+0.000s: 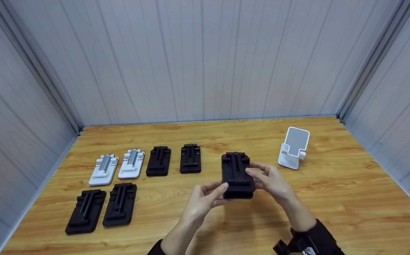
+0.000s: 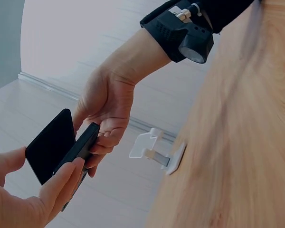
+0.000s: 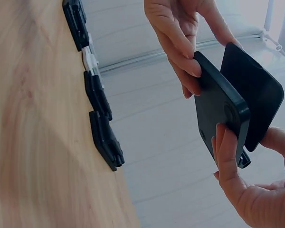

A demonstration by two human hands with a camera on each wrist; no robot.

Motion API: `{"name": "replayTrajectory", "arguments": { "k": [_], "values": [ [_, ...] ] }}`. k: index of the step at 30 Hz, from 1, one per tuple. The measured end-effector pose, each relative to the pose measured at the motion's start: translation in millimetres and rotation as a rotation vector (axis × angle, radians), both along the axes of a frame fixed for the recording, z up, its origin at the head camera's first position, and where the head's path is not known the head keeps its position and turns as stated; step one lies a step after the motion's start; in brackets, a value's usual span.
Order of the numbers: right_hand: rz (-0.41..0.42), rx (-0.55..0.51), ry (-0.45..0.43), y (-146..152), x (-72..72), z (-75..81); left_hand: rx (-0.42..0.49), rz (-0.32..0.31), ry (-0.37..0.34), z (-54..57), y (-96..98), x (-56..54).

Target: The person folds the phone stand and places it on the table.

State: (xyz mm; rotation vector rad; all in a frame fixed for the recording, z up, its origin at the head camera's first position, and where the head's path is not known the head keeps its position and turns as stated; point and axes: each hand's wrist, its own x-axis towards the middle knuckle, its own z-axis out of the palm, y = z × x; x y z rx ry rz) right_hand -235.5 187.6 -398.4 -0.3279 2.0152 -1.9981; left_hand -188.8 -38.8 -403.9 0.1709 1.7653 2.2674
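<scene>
Both hands hold a black folding phone stand above the table. My left hand grips its near left corner, thumb on one face. On the far right side my right hand pinches the edge between thumb and fingers. In the right wrist view, the stand's thick base and thin plate stand apart at an angle. From the left wrist view, the left hand is below and the right hand above, with the dark plate between them.
An unfolded white phone stand stands upright at the right. Along the left lie two folded white stands and several folded black stands. Pale panels wall in the wooden table at the back and sides.
</scene>
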Motion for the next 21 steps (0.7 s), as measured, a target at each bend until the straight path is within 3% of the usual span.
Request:
{"name": "replayTrajectory", "arguments": {
  "k": [6, 15, 21],
  "values": [
    [0.026, 0.012, 0.019, -1.4, 1.2, -3.3, -0.018, 0.005, 0.008, -4.8, -2.3, 1.2],
    [0.019, 0.035, 0.043, -10.0, 3.4, -7.1, -0.062, 0.087, 0.008, -11.8, -7.1, 5.1],
    [0.04, 0.074, 0.069, -2.2, -0.9, -0.7, -0.05, 0.128, -0.061, -16.6, -17.8, 7.7]
  ]
}}
